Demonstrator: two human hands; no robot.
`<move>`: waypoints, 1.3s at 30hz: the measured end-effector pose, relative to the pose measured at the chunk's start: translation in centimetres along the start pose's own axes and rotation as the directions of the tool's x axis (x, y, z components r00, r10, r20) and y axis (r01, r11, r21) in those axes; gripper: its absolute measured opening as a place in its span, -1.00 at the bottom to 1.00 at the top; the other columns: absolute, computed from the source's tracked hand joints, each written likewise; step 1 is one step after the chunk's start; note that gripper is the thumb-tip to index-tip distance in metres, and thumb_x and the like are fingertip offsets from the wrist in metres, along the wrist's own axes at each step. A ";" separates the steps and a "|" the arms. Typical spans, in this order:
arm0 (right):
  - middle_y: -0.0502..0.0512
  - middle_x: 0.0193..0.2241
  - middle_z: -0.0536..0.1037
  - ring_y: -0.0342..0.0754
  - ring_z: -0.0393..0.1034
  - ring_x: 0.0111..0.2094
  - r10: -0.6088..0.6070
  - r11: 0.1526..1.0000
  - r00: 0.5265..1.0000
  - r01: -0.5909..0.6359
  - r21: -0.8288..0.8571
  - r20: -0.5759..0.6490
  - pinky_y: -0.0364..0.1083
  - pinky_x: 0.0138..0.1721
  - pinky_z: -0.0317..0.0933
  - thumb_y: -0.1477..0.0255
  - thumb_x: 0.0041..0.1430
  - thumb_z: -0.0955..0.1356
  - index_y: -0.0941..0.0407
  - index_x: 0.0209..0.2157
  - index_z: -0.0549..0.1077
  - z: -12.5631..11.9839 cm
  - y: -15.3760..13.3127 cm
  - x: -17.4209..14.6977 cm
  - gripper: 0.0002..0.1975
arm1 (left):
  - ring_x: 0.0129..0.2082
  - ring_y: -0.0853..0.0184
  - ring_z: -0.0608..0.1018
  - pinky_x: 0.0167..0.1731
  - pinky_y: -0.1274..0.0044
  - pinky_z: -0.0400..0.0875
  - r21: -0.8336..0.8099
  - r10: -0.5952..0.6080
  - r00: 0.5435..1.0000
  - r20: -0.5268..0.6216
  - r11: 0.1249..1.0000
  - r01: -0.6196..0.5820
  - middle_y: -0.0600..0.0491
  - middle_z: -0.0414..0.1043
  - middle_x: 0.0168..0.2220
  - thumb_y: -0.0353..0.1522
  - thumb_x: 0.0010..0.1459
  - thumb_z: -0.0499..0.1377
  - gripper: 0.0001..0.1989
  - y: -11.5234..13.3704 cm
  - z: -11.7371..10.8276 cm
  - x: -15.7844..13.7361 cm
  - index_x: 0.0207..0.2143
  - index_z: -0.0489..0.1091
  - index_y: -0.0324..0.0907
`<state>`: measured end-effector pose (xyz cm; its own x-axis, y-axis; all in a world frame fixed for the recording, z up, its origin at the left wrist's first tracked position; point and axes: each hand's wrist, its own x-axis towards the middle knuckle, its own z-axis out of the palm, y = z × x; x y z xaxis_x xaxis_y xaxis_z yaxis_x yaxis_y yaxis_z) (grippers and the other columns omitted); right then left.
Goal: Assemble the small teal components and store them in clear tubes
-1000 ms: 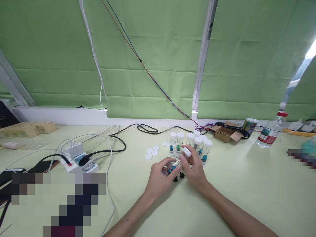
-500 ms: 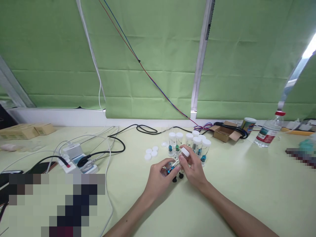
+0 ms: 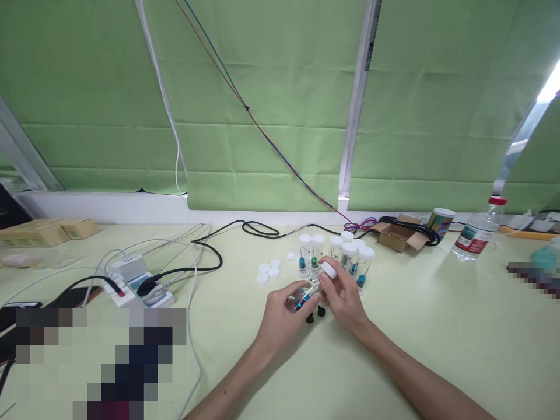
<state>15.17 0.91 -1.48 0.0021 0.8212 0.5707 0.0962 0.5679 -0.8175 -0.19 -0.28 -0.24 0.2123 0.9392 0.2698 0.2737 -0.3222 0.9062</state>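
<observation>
Between my hands a small clear vial (image 3: pixel 301 300) with something blue inside lies tilted. My left hand (image 3: pixel 286 315) is closed around its body. My right hand (image 3: pixel 343 291) pinches the white cap (image 3: pixel 328 270) at the vial's upper end; whether the cap is fully seated I cannot tell. Just behind, several clear vials with white caps (image 3: pixel 318 240) stand upright, holding blue or green pieces on thin stems. Two small black round pieces (image 3: pixel 321 312) lie on the table below my hands. To the left sit several loose white caps (image 3: pixel 273 272).
A power strip (image 3: pixel 126 294) with plugs and cables is on the left. At the back right are an open cardboard box (image 3: pixel 396 236), a printed can (image 3: pixel 440 223) and a water bottle (image 3: pixel 476 230). A black cable (image 3: pixel 258 230) runs along the table's back.
Almost nothing differs. Both hands keep the same hold on the vial and cap, with only a very slight shift in view.
</observation>
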 end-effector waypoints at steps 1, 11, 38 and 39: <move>-0.09 -0.58 0.22 -0.18 0.12 -0.64 0.002 1.000 1.000 -0.002 0.004 0.000 -0.19 -0.64 0.13 0.29 0.30 0.24 0.10 -0.06 0.32 0.0 -0.1 0.0 -0.75 | -0.47 0.37 0.37 -0.45 0.53 0.30 0.000 0.001 1.000 0.001 1.000 -0.001 0.04 0.48 -0.40 -0.12 0.08 0.21 -0.62 0.0 0.0 0.0 -0.17 0.52 -0.19; -0.09 -0.63 0.22 -0.16 0.13 -0.67 0.048 0.997 0.999 -0.049 -0.055 -0.013 -0.18 -0.66 0.12 0.20 0.29 0.22 0.10 -0.12 0.36 0.0 -0.6 0.2 -0.71 | -0.49 0.36 0.40 -0.46 0.53 0.34 -0.010 -0.019 0.999 -0.026 1.000 0.019 0.02 0.49 -0.41 -0.12 0.04 0.24 -0.59 -0.3 0.1 0.1 -0.16 0.53 -0.20; -0.08 -0.62 0.30 -0.08 0.26 -0.59 0.052 0.980 0.997 -0.061 -0.189 -0.056 -0.12 -0.53 0.23 0.24 0.33 0.18 0.14 0.09 0.26 0.5 0.1 -0.3 -0.61 | -0.54 0.38 0.35 -0.50 0.54 0.28 0.099 0.034 0.999 -0.021 0.995 -0.032 0.05 0.43 -0.48 -0.10 0.09 0.18 -0.61 -0.1 -0.1 0.0 -0.16 0.47 -0.20; -0.08 -0.61 0.31 -0.08 0.27 -0.59 0.053 0.980 0.997 -0.064 -0.187 -0.063 -0.12 -0.53 0.23 0.24 0.33 0.18 0.14 0.10 0.25 0.5 0.2 -0.3 -0.60 | -0.52 0.37 0.36 -0.49 0.54 0.28 0.108 0.041 0.999 -0.015 0.993 -0.040 0.05 0.44 -0.46 -0.10 0.10 0.17 -0.60 -0.1 -0.1 0.0 -0.15 0.47 -0.20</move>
<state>14.70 0.75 -1.86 0.0700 0.8447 0.5306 0.2802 0.4939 -0.8231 -0.27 -0.26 -0.29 0.2097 0.9267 0.3118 0.3643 -0.3700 0.8546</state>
